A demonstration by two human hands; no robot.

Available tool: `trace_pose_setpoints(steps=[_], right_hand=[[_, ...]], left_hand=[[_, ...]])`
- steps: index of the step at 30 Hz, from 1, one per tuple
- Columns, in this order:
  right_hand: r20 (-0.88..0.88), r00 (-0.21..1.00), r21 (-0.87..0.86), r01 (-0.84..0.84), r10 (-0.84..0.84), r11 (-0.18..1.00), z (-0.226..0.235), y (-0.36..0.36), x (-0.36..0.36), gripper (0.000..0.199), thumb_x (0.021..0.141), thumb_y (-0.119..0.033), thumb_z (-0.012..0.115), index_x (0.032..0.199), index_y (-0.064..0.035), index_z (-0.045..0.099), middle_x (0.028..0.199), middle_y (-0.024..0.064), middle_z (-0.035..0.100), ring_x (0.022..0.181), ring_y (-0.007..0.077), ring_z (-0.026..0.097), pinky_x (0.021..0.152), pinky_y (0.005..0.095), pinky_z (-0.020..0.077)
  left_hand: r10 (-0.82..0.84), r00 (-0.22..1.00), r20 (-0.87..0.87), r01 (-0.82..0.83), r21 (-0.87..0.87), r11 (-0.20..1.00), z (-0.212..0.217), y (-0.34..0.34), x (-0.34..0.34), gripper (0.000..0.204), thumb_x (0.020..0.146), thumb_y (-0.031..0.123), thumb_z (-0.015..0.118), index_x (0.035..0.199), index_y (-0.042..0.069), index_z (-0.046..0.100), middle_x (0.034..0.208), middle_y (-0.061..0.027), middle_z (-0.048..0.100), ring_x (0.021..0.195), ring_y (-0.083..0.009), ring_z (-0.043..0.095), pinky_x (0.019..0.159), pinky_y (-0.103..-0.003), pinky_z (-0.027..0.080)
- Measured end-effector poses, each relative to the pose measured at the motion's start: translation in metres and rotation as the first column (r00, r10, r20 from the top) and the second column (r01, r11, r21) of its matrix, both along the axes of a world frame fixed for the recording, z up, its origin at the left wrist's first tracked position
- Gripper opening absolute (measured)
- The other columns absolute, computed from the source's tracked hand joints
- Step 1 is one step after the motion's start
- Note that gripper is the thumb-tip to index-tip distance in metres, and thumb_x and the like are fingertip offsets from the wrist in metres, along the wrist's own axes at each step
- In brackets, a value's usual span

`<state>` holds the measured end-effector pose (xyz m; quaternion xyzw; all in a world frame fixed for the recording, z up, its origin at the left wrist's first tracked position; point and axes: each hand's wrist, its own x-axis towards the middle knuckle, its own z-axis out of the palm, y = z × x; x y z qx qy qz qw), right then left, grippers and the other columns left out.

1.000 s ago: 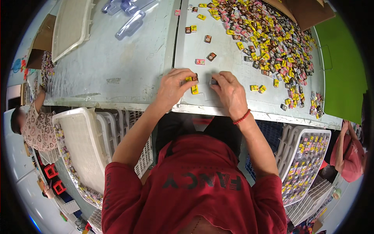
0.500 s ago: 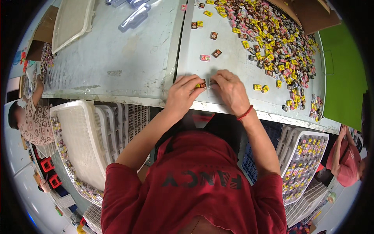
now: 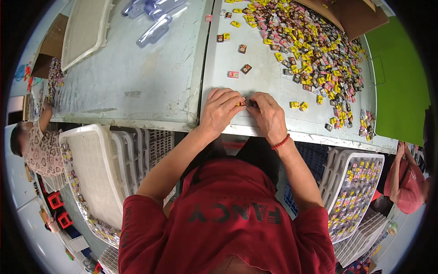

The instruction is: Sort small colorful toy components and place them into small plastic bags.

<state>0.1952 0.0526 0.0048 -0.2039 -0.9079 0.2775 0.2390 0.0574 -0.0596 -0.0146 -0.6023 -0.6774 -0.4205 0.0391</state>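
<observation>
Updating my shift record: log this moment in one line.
left hand: holding small pieces | right hand: close beside them | loose pieces: upper right

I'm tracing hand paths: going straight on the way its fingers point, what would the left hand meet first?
Probably the right hand, just to the right of the small brown box that the left hand pinches; depth and any contact are unclear.

Dark block capitals [image 3: 241, 212] run upside down across the red shirt [image 3: 228, 237] at six o'clock; print on the small boxes [image 3: 312, 61] between one and two o'clock is illegible
</observation>
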Motion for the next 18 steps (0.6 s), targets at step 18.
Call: trace_pose_setpoints(steps=[18], right_hand=[[-0.136,0.981,-0.754,-0.01,-0.142,0.657,0.005,-0.007,0.016,0.023,0.089,-0.009,0.064,0.109,0.0011,0.061,0.079,0.0046,0.064,0.07,0.0084,0.057,0.063,0.024,0.0473]], left_hand=[[-0.123,0.991,-0.046,0.124,0.019,0.992,0.026,0.014,0.025,0.039,0.07,0.01,0.075,0.106,0.002,0.061,0.104,-0.0086,0.063,0.094,-0.0284,0.059,0.08,-0.036,0.051]])
